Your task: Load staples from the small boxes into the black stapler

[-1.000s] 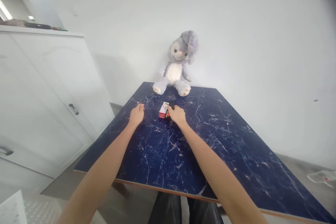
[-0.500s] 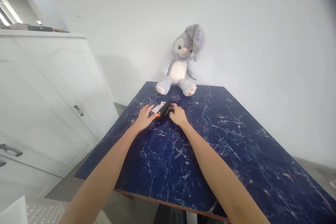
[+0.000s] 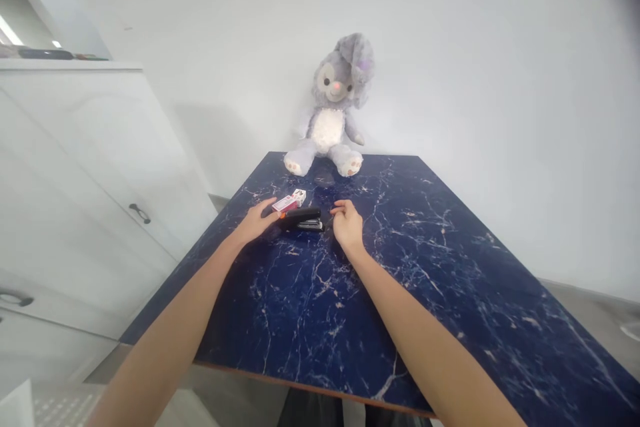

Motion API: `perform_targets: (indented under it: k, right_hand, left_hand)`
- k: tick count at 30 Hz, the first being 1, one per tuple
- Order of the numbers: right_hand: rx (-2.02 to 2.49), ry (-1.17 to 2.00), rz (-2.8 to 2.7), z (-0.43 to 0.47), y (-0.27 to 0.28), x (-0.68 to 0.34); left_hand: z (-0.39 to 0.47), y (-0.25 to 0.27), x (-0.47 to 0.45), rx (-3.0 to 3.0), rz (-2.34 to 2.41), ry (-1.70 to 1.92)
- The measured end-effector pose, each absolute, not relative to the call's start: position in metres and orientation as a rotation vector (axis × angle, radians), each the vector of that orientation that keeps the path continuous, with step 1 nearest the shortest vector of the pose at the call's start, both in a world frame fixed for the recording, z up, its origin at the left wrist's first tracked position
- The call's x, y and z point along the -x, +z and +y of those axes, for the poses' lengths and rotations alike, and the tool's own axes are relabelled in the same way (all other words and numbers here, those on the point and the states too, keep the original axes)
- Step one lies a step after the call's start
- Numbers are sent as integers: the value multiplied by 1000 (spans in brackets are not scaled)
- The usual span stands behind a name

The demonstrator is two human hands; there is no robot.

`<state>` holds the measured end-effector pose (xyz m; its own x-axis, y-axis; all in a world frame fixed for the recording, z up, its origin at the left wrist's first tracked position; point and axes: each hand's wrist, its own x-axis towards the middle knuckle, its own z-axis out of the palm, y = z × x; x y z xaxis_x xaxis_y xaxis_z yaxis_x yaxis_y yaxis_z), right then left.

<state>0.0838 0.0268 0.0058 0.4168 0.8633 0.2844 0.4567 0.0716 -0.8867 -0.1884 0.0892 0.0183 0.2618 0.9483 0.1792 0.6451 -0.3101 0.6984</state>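
While the black stapler [image 3: 303, 215] sits on the blue desk [image 3: 440, 273] beside a red and white box [image 3: 285, 204], the left hand [image 3: 255, 221] is at their left ends; I can't tell if its grip is tight. The right hand [image 3: 349, 227] curls its fingers near the stapler, but I can't tell how tightly.
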Motion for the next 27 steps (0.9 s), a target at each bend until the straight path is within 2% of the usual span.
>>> perform_targets:
  k: [6,12,16,19,22,27]
  right_hand:
    - [1568,427,-1097,14,7,-87]
    - [1636,153,-1757,-9,7,-91]
    - [1647,-12,-1949,-13,12,-93]
    - [1633,-84,-1956,-13,16,-96]
    - [1562,-13,-1913,-10,17,-99]
    - [1589,114,-1501,-5,20,-108]
  left_hand:
    - [85,20,185,-2091,1474,818]
    - [83,14,180,-2157,1560,888]
    - [81,18,177,-2222,1621,833]
    - [80,21,176,-2268,1587,775]
    - [77,22,175,-2257,1655,851]
    - [68,29,171,-2321,1755,1013]
